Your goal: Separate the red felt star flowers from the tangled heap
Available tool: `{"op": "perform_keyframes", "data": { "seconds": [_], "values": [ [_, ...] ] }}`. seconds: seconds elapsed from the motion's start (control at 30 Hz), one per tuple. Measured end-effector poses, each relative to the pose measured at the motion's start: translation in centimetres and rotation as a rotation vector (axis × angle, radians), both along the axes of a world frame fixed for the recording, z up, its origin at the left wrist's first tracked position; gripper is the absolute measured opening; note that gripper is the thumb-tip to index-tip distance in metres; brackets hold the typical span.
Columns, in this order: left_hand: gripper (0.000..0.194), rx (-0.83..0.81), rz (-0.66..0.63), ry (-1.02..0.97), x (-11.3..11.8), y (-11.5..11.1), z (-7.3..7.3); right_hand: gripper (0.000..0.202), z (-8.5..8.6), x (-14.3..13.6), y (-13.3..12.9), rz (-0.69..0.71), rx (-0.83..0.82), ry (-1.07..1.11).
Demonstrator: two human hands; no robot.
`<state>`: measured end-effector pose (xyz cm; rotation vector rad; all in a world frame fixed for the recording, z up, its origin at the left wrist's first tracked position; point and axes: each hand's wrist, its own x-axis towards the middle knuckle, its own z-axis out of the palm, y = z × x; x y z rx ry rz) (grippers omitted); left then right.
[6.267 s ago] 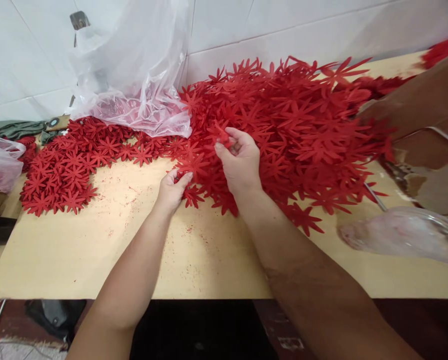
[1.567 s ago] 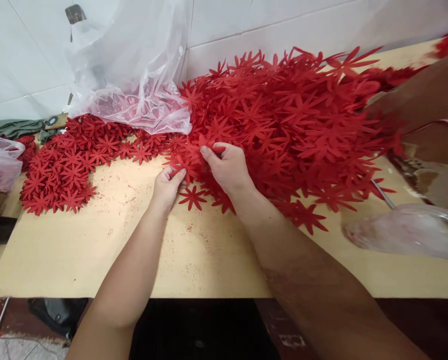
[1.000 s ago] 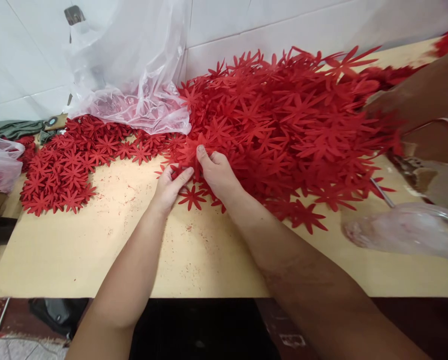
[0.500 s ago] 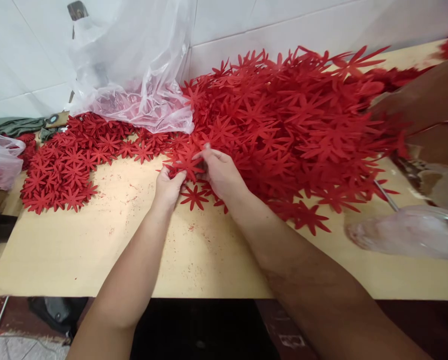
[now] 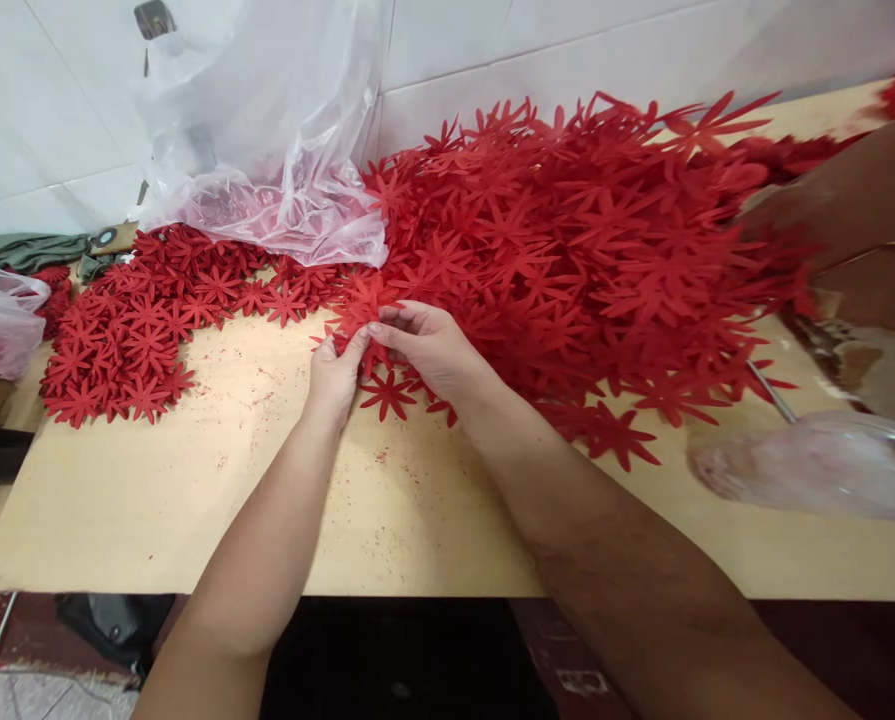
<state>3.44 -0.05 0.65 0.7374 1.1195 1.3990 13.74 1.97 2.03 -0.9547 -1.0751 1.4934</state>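
Close together at the middle of the table, both hands pinch red flower-shaped pieces. My left hand is closed on their lower left edge, thumb on top. My right hand grips them from the right, its thumb touching near the left thumb; its other fingertips are partly hidden. A large loose heap of red flower pieces spreads behind and right of my right hand. One single flower lies just below the hands. To the left is a lower pile of flowers.
Behind the left pile, a translucent plastic bag hangs against the tiled wall. Another plastic bag is at the left edge. On the right are a brown cardboard piece and a plastic-wrapped object on the wooden table.
My right hand's thumb and fingers have shifted slightly down and left, and its thumb now meets my left thumb over the red flowers. The left hand has barely moved.
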Motion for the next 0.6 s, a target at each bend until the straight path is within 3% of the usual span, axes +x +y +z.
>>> {"op": "perform_keyframes", "data": {
  "seconds": [0.23, 0.47, 0.6],
  "values": [
    [0.023, 0.007, -0.012, -0.008, -0.1, 0.2, -0.4, 0.037, 0.5, 0.1, -0.4, 0.088, 0.113, -0.070],
    [0.022, 0.006, -0.041, 0.047, -0.2, 0.1, -0.3, 0.021, -0.1, 0.5, 0.4, -0.120, -0.035, -0.040],
    [0.019, 0.013, -0.055, 0.053, -0.2, 0.1, -0.3, 0.018, -0.2, 0.7, 0.7, -0.206, -0.038, -0.015]
  ]
}}
